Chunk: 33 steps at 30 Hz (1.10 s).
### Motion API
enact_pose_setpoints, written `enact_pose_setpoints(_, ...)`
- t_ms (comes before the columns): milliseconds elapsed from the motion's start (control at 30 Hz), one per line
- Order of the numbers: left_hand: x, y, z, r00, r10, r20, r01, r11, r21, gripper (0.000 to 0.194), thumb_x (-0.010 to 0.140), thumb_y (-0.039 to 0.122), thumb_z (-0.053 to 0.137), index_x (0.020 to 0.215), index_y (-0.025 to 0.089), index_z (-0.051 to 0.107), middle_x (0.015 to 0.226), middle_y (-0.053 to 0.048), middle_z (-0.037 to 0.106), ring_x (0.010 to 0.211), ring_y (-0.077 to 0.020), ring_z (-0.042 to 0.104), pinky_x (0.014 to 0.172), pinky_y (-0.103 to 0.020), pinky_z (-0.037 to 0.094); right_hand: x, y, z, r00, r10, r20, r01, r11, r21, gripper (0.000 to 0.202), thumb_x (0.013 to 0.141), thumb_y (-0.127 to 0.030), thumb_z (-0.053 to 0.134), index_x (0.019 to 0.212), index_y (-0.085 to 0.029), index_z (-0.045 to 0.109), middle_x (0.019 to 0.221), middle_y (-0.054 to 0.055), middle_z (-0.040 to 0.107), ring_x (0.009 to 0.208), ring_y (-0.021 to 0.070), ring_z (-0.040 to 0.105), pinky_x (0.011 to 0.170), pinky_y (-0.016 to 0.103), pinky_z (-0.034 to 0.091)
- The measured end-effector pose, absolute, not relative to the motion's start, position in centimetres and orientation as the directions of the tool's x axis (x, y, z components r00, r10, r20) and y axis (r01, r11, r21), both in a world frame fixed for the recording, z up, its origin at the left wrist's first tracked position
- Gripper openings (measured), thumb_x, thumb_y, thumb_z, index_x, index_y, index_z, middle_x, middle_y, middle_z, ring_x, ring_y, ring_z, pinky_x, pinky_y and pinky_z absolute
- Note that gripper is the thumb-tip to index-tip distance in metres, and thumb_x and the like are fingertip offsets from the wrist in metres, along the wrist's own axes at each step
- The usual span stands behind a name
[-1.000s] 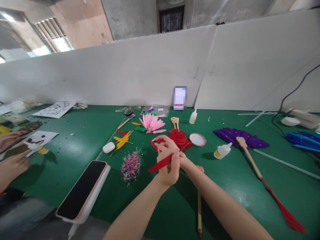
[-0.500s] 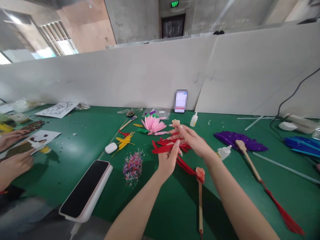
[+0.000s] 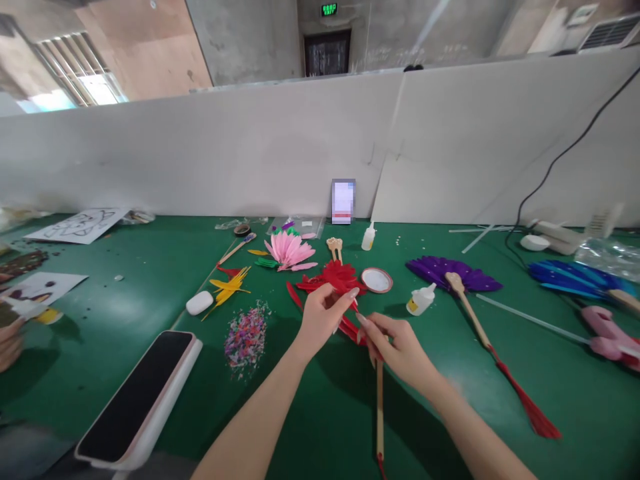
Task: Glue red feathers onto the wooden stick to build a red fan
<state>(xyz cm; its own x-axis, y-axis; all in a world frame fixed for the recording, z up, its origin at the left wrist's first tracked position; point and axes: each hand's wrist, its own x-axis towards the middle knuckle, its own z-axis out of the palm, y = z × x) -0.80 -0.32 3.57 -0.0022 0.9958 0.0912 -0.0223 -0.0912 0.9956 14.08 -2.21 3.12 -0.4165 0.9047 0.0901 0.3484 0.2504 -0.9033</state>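
My left hand (image 3: 321,315) is closed in a pinch on a slim red feather. At the feather's lower end, the fingers of my right hand (image 3: 397,345) are also pinched together. Beneath my right hand a wooden fan handle (image 3: 380,410) points toward me, its top mostly hidden by the fingers. More red feathers lie under and left of my hands. Just beyond them a pile of red feathers (image 3: 337,275) rests on the table, beside a round white lid (image 3: 377,280). A second wooden handle piece (image 3: 335,247) lies behind the pile.
Pink feathers (image 3: 290,251), yellow feathers (image 3: 231,285) and a heap of colourful bits (image 3: 247,337) lie to the left, near a large phone (image 3: 143,393). On the right are a glue bottle (image 3: 421,299), a purple feather fan (image 3: 453,272) and a pink glue gun (image 3: 607,337).
My right hand has come back from over the red pile, down toward the fan handle. My left hand has let the loose feathers down and now pinches one. The view has turned right.
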Motion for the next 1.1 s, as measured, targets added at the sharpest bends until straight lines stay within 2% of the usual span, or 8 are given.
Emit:
enact_pose_setpoints(167, -0.1, -0.3, 2.9, 0.028, 0.999, 0.04, -0.012, -0.04, 0.999, 0.031, 0.075, 0.044, 0.057, 0.068, 0.015, 0.055, 0.039, 0.008, 0.039, 0.031, -0.0035, 0.034, 0.033, -0.017, 0.024, 15.0, -2.5, 0.9, -0.366, 0.917, 0.158, 0.378, 0.302, -0.875, 0.036, 0.09, -0.035, 0.037, 0.061, -0.018, 0.05, 0.043, -0.003, 0.049, 0.04, 0.01, 0.051, 0.044, 0.02, 0.037)
enact_pose_setpoints(267, -0.1, 0.0, 2.1, 0.024, 0.998, 0.053, 0.015, -0.054, 0.998, 0.038, 0.078, 0.045, 0.053, 0.056, 0.016, 0.044, 0.036, 0.008, 0.037, 0.03, -0.0037, 0.034, 0.033, -0.018, 0.026, 14.8, -2.4, 0.7, -0.384, 0.916, 0.113, 0.342, 0.255, -0.904, 0.037, 0.09, -0.036, 0.037, 0.059, -0.018, 0.05, 0.04, -0.004, 0.046, 0.036, 0.0091, 0.048, 0.041, 0.019, 0.035)
enact_pose_setpoints(367, 0.0, 0.2, 1.5, 0.006, 0.998, 0.055, 0.002, -0.055, 0.998, 0.04, 0.08, 0.046, 0.05, 0.055, 0.017, 0.036, 0.039, 0.008, 0.037, 0.03, -0.0038, 0.035, 0.034, -0.018, 0.029, 14.6, -2.4, 0.9, -0.359, 0.928, 0.103, 0.33, 0.229, -0.916, 0.037, 0.089, -0.035, 0.038, 0.058, -0.018, 0.05, 0.039, -0.005, 0.045, 0.035, 0.0086, 0.046, 0.041, 0.019, 0.034)
enact_pose_setpoints(500, 0.1, 0.1, 1.5, 0.004, 1.0, 0.03, -0.036, -0.03, 0.999, 0.038, 0.082, 0.049, 0.043, 0.062, 0.017, 0.04, 0.045, 0.007, 0.042, 0.033, -0.0046, 0.038, 0.034, -0.018, 0.032, 14.6, -2.4, 1.0, -0.318, 0.938, 0.135, 0.319, 0.241, -0.917, 0.036, 0.089, -0.033, 0.04, 0.057, -0.018, 0.051, 0.039, -0.004, 0.044, 0.036, 0.0083, 0.044, 0.042, 0.019, 0.033)
enact_pose_setpoints(633, 0.0, 0.0, 2.1, 0.003, 0.998, 0.07, -0.081, -0.07, 0.994, 0.039, 0.086, 0.049, 0.036, 0.065, 0.017, 0.044, 0.052, 0.004, 0.049, 0.036, -0.0042, 0.04, 0.037, -0.018, 0.034, 14.7, -2.6, 1.0, -0.28, 0.95, 0.136, 0.3, 0.221, -0.928, 0.038, 0.089, -0.036, 0.039, 0.057, -0.018, 0.049, 0.041, -0.004, 0.044, 0.036, 0.008, 0.042, 0.042, 0.02, 0.032)
enact_pose_setpoints(733, -0.1, 0.0, 2.3, -0.007, 0.995, 0.104, -0.065, -0.104, 0.992, 0.034, 0.084, 0.047, 0.042, 0.071, 0.017, 0.046, 0.055, 0.004, 0.05, 0.036, -0.0034, 0.039, 0.037, -0.017, 0.033, 14.7, -2.7, 1.1, -0.271, 0.953, 0.138, 0.325, 0.226, -0.918, 0.039, 0.09, -0.037, 0.038, 0.057, -0.018, 0.048, 0.042, -0.004, 0.045, 0.038, 0.0085, 0.043, 0.043, 0.02, 0.033)
enact_pose_setpoints(867, 0.0, 0.0, 2.0, -0.016, 0.998, 0.063, -0.029, -0.063, 0.998, 0.027, 0.077, 0.043, 0.056, 0.079, 0.017, 0.047, 0.05, 0.008, 0.047, 0.034, -0.003, 0.036, 0.035, -0.016, 0.03, 14.5, -2.8, 1.2, -0.294, 0.94, 0.172, 0.385, 0.281, -0.879, 0.038, 0.089, -0.035, 0.038, 0.057, -0.019, 0.049, 0.044, -0.003, 0.046, 0.041, 0.0092, 0.044, 0.046, 0.021, 0.034)
enact_pose_setpoints(1100, -0.1, -0.2, 2.1, -0.024, 0.996, 0.091, 0.025, -0.09, 0.996, 0.026, 0.079, 0.04, 0.054, 0.069, 0.017, 0.046, 0.047, 0.007, 0.045, 0.036, -0.003, 0.038, 0.038, -0.016, 0.031, 14.4, -3.1, 1.4, -0.293, 0.943, 0.154, 0.391, 0.265, -0.881, 0.035, 0.088, -0.032, 0.039, 0.057, -0.019, 0.048, 0.043, -0.004, 0.044, 0.039, 0.0089, 0.043, 0.044, 0.02, 0.033)
